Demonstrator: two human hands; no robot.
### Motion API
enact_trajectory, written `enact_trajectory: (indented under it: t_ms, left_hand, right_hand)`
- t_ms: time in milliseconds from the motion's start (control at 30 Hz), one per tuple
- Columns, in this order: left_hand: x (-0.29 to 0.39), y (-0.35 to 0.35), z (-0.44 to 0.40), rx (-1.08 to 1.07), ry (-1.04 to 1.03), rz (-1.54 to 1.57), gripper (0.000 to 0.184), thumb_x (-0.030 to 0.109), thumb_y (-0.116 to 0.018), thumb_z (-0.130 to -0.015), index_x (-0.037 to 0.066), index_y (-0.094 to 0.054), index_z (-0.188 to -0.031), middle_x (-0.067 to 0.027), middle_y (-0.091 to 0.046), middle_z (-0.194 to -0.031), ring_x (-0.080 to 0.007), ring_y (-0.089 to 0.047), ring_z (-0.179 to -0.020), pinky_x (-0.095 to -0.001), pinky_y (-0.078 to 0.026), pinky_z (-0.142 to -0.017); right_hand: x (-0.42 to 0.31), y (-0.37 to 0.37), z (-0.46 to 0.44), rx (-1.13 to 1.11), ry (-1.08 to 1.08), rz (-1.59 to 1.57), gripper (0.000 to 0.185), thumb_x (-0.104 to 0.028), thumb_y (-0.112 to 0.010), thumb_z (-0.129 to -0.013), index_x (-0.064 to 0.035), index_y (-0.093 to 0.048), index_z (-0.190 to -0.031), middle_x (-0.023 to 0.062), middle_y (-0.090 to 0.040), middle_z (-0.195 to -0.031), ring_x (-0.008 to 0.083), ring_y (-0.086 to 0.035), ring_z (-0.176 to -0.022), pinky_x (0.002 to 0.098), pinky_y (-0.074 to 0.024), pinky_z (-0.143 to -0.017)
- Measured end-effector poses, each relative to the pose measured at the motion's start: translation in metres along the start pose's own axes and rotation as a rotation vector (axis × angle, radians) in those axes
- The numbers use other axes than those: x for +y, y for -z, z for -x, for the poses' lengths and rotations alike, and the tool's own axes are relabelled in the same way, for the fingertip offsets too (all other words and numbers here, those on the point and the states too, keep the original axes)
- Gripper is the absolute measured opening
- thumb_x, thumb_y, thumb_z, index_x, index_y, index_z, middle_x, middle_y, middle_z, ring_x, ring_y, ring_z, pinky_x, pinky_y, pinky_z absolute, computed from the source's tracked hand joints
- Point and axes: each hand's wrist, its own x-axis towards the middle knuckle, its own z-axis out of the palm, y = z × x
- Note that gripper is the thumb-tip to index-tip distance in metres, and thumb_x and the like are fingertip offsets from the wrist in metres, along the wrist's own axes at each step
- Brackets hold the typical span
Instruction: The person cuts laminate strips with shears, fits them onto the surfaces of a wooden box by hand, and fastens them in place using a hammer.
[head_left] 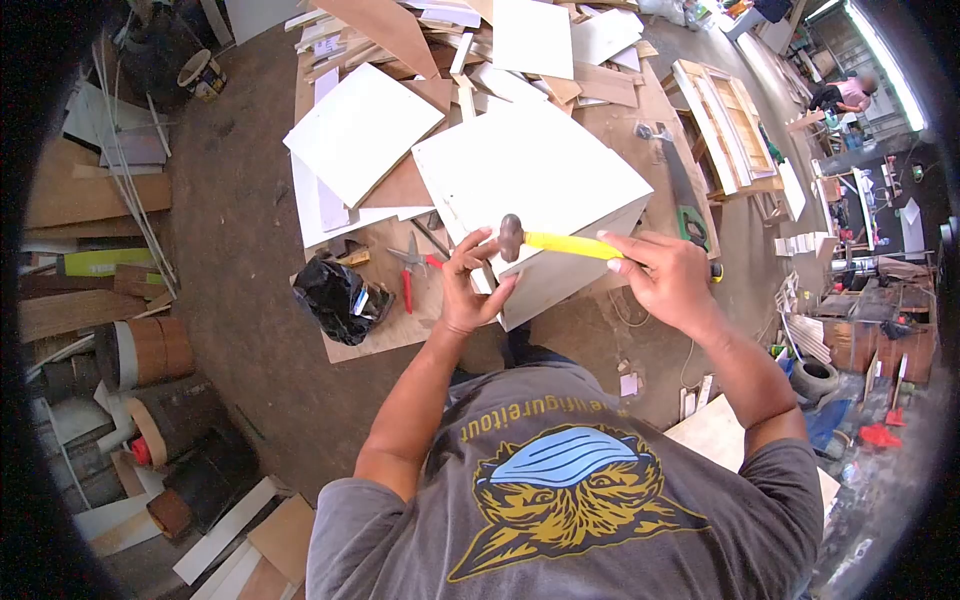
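Note:
A white box point(540, 170) with a flat top stands on the work table in front of me. My right hand point(668, 280) is closed around the yellow handle of a hammer point(570, 244). The hammer's dark, worn head is over the box's near-left corner. Right beside that head, my left hand point(466, 288) is at the corner edge, its thumb and fingers apart. Whether a small nail is between them I cannot make out. Red-handled pliers point(408, 268) lie to the left of my left hand, near a black plastic bag point(340, 300).
White and brown board offcuts point(370, 135) are piled across the back of the table point(375, 340). A green-handled handsaw point(685, 190) lies right of the box. Wood panels and cylinders point(190, 420) crowd the left floor. Another person point(850, 95) is far off at upper right.

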Motion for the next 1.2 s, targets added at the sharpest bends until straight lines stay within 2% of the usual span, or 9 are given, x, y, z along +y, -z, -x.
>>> enact_trajectory:
  t_ms: [233, 433, 533, 633, 667, 800, 900, 967, 1200]
  left_hand:
    - [-0.003, 0.002, -0.005, -0.005, -0.099, -0.083, 0.062, 0.004, -0.09, -0.078, 0.008, -0.039, -0.112, -0.0313, -0.052, -0.143, -0.034, -0.067, -0.122, -0.0438, -0.056, -0.102]
    - [0.001, -0.001, -0.004, 0.014, -0.003, 0.047, 0.062, 0.003, -0.09, -0.077, 0.009, -0.039, -0.112, -0.0315, -0.052, -0.144, -0.0331, -0.064, -0.127, -0.0452, -0.055, -0.102]
    - [0.009, 0.001, -0.005, -0.005, -0.003, -0.059, 0.065, 0.002, -0.088, -0.08, 0.007, -0.037, -0.119, -0.0323, -0.057, -0.139, -0.0408, -0.063, -0.13, -0.052, -0.053, -0.107]
    - [0.026, 0.011, -0.02, -0.085, -0.134, -0.321, 0.059, 0.007, -0.089, -0.079, 0.008, -0.044, -0.117, -0.026, -0.067, -0.129, -0.0419, -0.063, -0.13, -0.0586, -0.046, -0.112]
    - [0.025, 0.009, -0.018, -0.031, -0.08, -0.295, 0.048, 0.014, -0.09, -0.079, 0.007, -0.061, -0.116, -0.0166, -0.074, -0.123, -0.0388, -0.063, -0.131, -0.06, -0.04, -0.116]
    - [0.053, 0.012, -0.033, -0.186, -0.184, -0.734, 0.038, 0.023, -0.089, -0.081, 0.013, -0.079, -0.116, -0.0064, -0.074, -0.13, -0.0305, -0.064, -0.13, -0.0564, -0.04, -0.116]
    - [0.079, -0.011, -0.038, -0.21, -0.06, -0.981, 0.04, 0.029, -0.088, -0.082, 0.013, -0.078, -0.117, -0.0064, -0.075, -0.128, -0.03, -0.062, -0.132, -0.0556, -0.039, -0.118]
    - [0.102, -0.038, -0.051, -0.3, 0.066, -1.111, 0.055, 0.037, -0.085, -0.085, 0.01, -0.072, -0.13, -0.0099, -0.07, -0.137, -0.0348, -0.058, -0.136, -0.0572, -0.037, -0.119]
    - [0.106, -0.127, -0.094, -0.492, 0.26, -1.168, 0.08, 0.05, -0.079, -0.089, 0.0, -0.055, -0.146, -0.0242, -0.055, -0.152, -0.0496, -0.05, -0.141, -0.0581, -0.041, -0.116]
  right_hand:
    - [-0.007, 0.003, 0.004, 0.02, -0.008, 0.006, 0.036, -0.021, -0.077, -0.091, -0.021, -0.077, -0.127, 0.0037, -0.069, -0.078, 0.0236, -0.065, -0.065, 0.0373, -0.0491, -0.057]
    - [-0.007, 0.003, 0.007, 0.033, 0.048, 0.084, 0.036, -0.02, -0.077, -0.09, -0.0219, -0.078, -0.126, 0.0034, -0.066, -0.075, 0.0233, -0.063, -0.062, 0.0385, -0.0493, -0.056]
    - [-0.004, 0.0, 0.009, 0.033, 0.06, 0.092, 0.037, -0.021, -0.078, -0.09, -0.022, -0.078, -0.127, 0.0038, -0.066, -0.075, 0.0234, -0.064, -0.061, 0.0387, -0.0492, -0.056]
    - [0.001, -0.005, 0.014, 0.006, 0.012, 0.037, 0.035, -0.023, -0.077, -0.091, -0.0224, -0.077, -0.126, 0.0044, -0.069, -0.079, 0.0244, -0.066, -0.064, 0.0399, -0.0509, -0.058]
    - [0.005, -0.005, 0.014, -0.005, -0.014, 0.002, 0.034, -0.025, -0.077, -0.091, -0.0225, -0.077, -0.125, 0.0046, -0.07, -0.081, 0.0248, -0.067, -0.065, 0.0405, -0.0518, -0.059]
    - [0.031, -0.018, 0.021, 0.133, -0.113, -0.203, 0.035, -0.027, -0.076, -0.094, -0.0213, -0.076, -0.128, 0.0068, -0.076, -0.091, 0.0246, -0.066, -0.062, 0.0394, -0.0507, -0.059]
    - [0.061, -0.023, 0.025, 0.156, -0.226, -0.33, 0.034, -0.028, -0.076, -0.096, -0.0205, -0.076, -0.129, 0.0082, -0.079, -0.1, 0.0229, -0.066, -0.06, 0.0371, -0.0494, -0.059]
    - [0.082, -0.027, 0.027, 0.159, -0.307, -0.423, 0.033, -0.029, -0.075, -0.097, -0.0206, -0.077, -0.129, 0.009, -0.08, -0.106, 0.0216, -0.066, -0.06, 0.0354, -0.0486, -0.059]
    - [0.162, -0.051, 0.036, 0.376, -0.309, -0.746, 0.037, -0.021, -0.076, -0.099, -0.0028, -0.073, -0.131, 0.0094, -0.08, -0.107, 0.0099, -0.065, -0.076, 0.0298, -0.0516, -0.069]
